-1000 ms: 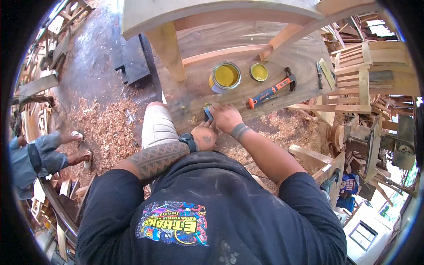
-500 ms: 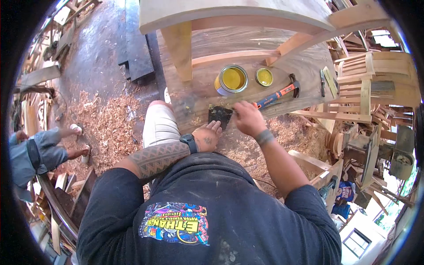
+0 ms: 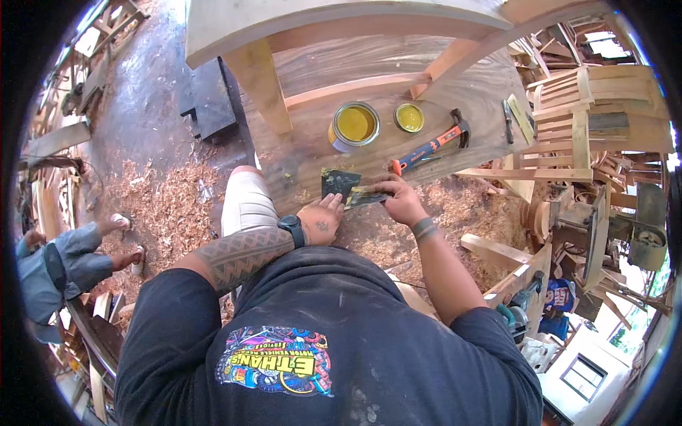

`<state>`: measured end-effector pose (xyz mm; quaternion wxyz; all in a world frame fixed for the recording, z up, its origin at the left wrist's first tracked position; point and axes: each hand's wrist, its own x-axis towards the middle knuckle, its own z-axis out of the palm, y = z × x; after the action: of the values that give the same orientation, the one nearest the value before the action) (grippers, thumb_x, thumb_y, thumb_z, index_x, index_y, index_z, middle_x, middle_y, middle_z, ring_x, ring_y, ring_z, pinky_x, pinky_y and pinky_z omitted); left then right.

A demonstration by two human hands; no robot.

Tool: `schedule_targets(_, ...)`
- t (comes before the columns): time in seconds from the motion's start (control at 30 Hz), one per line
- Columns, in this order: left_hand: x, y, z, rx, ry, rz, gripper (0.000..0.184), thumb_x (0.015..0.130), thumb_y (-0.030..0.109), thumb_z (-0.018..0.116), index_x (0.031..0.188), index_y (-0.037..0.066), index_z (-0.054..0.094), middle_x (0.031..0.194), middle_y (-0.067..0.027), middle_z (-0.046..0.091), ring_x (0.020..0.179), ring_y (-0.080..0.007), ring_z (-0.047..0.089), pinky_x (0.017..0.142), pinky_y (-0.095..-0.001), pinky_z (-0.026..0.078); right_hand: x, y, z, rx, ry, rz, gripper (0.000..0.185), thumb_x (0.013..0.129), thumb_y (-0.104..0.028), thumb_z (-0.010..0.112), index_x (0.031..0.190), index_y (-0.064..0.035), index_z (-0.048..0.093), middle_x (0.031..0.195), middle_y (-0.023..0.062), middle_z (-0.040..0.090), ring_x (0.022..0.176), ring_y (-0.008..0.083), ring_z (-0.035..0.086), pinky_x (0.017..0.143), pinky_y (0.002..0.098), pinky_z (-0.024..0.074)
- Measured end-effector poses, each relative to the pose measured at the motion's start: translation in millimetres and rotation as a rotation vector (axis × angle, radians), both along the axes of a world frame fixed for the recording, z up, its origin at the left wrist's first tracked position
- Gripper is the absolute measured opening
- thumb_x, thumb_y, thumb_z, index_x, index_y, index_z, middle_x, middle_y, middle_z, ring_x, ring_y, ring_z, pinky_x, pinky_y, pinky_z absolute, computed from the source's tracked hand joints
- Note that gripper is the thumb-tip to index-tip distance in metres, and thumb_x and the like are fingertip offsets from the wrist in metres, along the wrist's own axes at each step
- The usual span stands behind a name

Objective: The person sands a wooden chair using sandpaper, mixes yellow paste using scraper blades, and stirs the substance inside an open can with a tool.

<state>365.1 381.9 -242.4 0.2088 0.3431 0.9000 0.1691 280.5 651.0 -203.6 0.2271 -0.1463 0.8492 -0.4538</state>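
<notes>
My left hand (image 3: 323,219) is closed on the near edge of a dark square plate (image 3: 339,182), its fingertips over the edge and its thumb hidden. Yellowish paste marks the plate's far rim. In my right hand (image 3: 403,201) is a thin dark flat scraper (image 3: 366,197), pinched between the fingers. Its blade, smeared with yellowish paste, lies beside the plate's right corner. Beyond the hands stands an open can of yellow paste (image 3: 355,124). To its right is a small round lid (image 3: 408,118) with yellow inside. An orange and blue hammer (image 3: 430,148) lies right of them.
A wooden frame with a curved top piece (image 3: 348,11) stands on the wooden table (image 3: 469,92). A knife (image 3: 508,122) lies at the right. Chair parts (image 3: 568,128) are stacked beyond. Wood shavings (image 3: 167,220) cover the floor, and another person (image 3: 64,263) is at the left.
My right hand has turned the scraper, so its broad blade now shows beside the plate. My left hand stays at the plate. The whole view has shifted slightly.
</notes>
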Motion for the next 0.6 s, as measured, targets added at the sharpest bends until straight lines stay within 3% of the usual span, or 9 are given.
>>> schedule_targets(0.1, -1, 0, -1, -0.023, 0.017, -0.025, 0.080, 0.081, 0.030, 0.071, 0.147, -0.010, 0.048, 0.157, -0.0343, 0.042, 0.145, -0.0473, 0.044, 0.119, -0.0498, 0.040, 1, -3, -12, -0.076, -0.047, -0.061, 0.025, 0.082, -0.001, 0.068, 0.104, -0.0058, 0.080, 0.122, 0.0141, 0.067, 0.118, 0.0299, 0.064, 0.103, 0.0362, 0.0508)
schedule_targets(0.2, -1, 0, 0, -0.018, 0.006, -0.016, 0.082, 0.079, 0.029, 0.073, 0.148, -0.009, 0.048, 0.158, -0.0339, 0.041, 0.146, -0.0474, 0.043, 0.120, -0.0495, 0.040, 2, -3, -30, -0.024, 0.190, -0.045, 0.024, 0.084, -0.005, 0.070, 0.107, -0.0023, 0.076, 0.115, 0.0115, 0.070, 0.111, 0.0263, 0.066, 0.102, 0.0350, 0.0516)
schedule_targets(0.3, -3, 0, 4, -0.019, -0.015, -0.012, 0.083, 0.079, 0.028, 0.073, 0.148, -0.008, 0.047, 0.159, -0.0328, 0.041, 0.148, -0.0465, 0.042, 0.120, -0.0494, 0.039, 13, -4, -36, -0.183, -0.286, -0.306, 0.024, 0.090, -0.010, 0.072, 0.112, -0.0012, 0.072, 0.100, 0.0059, 0.072, 0.090, 0.0193, 0.069, 0.086, 0.0347, 0.0573)
schedule_targets(0.4, -4, -2, 10, -0.021, -0.046, -0.008, 0.082, 0.080, 0.028, 0.073, 0.149, -0.008, 0.047, 0.160, -0.0314, 0.040, 0.149, -0.0455, 0.041, 0.120, -0.0494, 0.039, 18, 1, -43, -0.175, -0.622, -0.272, 0.025, 0.095, -0.015, 0.071, 0.115, -0.0008, 0.069, 0.090, 0.0011, 0.070, 0.071, 0.0123, 0.063, 0.068, 0.0336, 0.0569)
schedule_targets(0.5, -4, -2, 12, -0.010, -0.056, 0.006, 0.082, 0.081, 0.028, 0.073, 0.150, -0.007, 0.046, 0.160, -0.0307, 0.040, 0.149, -0.0450, 0.041, 0.120, -0.0493, 0.039, 28, -10, -30, -0.278, -0.626, -0.356, 0.021, 0.095, -0.018, 0.073, 0.109, -0.0026, 0.071, 0.085, 0.0011, 0.068, 0.063, 0.0095, 0.058, 0.058, 0.0334, 0.0532)
schedule_targets(0.6, -4, -2, 12, -0.004, -0.054, 0.018, 0.081, 0.081, 0.028, 0.073, 0.150, -0.007, 0.046, 0.160, -0.0306, 0.040, 0.149, -0.0449, 0.041, 0.120, -0.0490, 0.040, 26, -14, -31, -0.037, -0.570, -0.365, 0.022, 0.099, -0.025, 0.075, 0.100, -0.0039, 0.074, 0.075, 0.0016, 0.065, 0.057, 0.0096, 0.057, 0.052, 0.0303, 0.0518)
